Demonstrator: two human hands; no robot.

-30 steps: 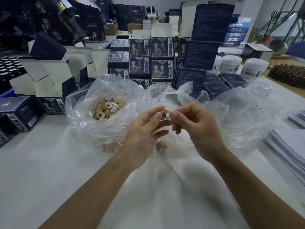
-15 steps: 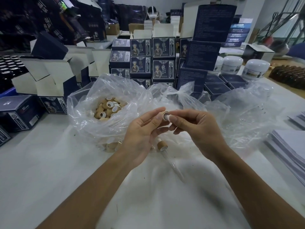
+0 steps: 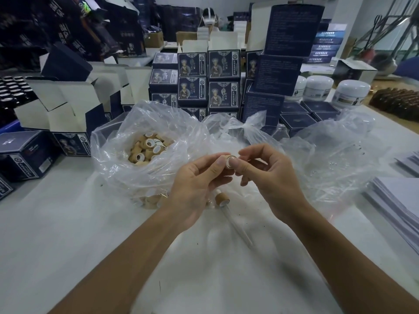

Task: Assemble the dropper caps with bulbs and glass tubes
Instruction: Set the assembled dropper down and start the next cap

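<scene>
At far left, open white-and-navy cardboard cartons (image 3: 65, 109) stand at the edge of a white worktable (image 3: 56, 234). Next right, a clear plastic bag (image 3: 118, 168) holds a heap of tan wood-look dropper caps w/ white liners (image 3: 147, 148).

Centre: the left hand (image 3: 195, 186) pinches one tan ring-shaped cap (image 3: 229, 160) between thumb and fingers, open end turned toward the right hand (image 3: 272, 177). The right thumb and forefinger are closed on the cap's rim, pressing at its mouth. Vs. a second ago, when the cap's open ring faced the camera w/ the right fingertips just beside it, the two hands have come together on it and the cap has rolled sideways. Judged from that, a bulb is likely being seated in the cap, tho the bulb itself is hidden by the fingers and can't be confirmed.

Just below the hands, on the plastic, lies a finished dropper: tan cap w/ clear glass tube (image 3: 229, 211), well clear of either grip.

Right: a second crumpled clear bag (image 3: 335, 159), then stacked white paper sheets (image 3: 399, 200) at the table edge.
</scene>
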